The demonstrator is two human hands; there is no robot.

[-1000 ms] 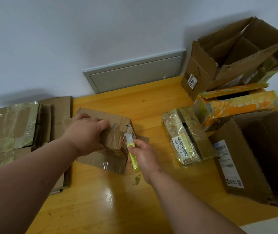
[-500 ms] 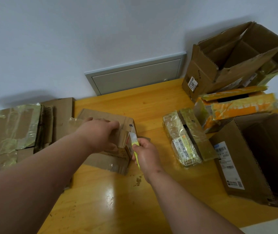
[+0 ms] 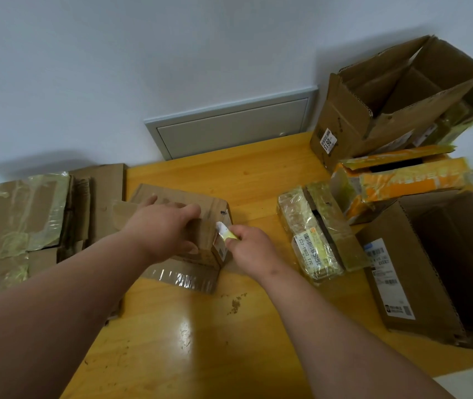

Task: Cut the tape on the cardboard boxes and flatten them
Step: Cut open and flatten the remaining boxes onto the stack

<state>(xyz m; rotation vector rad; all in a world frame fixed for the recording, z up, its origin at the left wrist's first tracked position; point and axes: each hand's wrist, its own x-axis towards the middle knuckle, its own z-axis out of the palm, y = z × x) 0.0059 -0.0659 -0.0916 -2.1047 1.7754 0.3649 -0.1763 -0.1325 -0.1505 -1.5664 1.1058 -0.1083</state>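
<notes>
A small brown cardboard box [image 3: 212, 208] with clear tape sits at the middle of the yellow wooden table [image 3: 258, 174]. My left hand [image 3: 163, 228] rests on top of it, fingers curled over its top and thumb on its near face, holding it down. My right hand [image 3: 251, 250] grips a yellow-green cutter [image 3: 227, 232] against the box's right end, its pale tip at the upper edge there. One taped flap [image 3: 183, 276] of the box lies open toward me on the table.
A pile of flattened taped cardboard [image 3: 19, 217] lies at the left. To the right lie a tape-wrapped labelled box [image 3: 313, 237], an orange-taped box [image 3: 402, 182], a big open box [image 3: 431, 260] and another open box [image 3: 387, 96] at the back. A grey wall panel [image 3: 229, 125] is behind the table.
My right hand has pushed the cutter away from me along the box's right end, from its near corner to the upper edge. My left hand has shifted right on the box top.
</notes>
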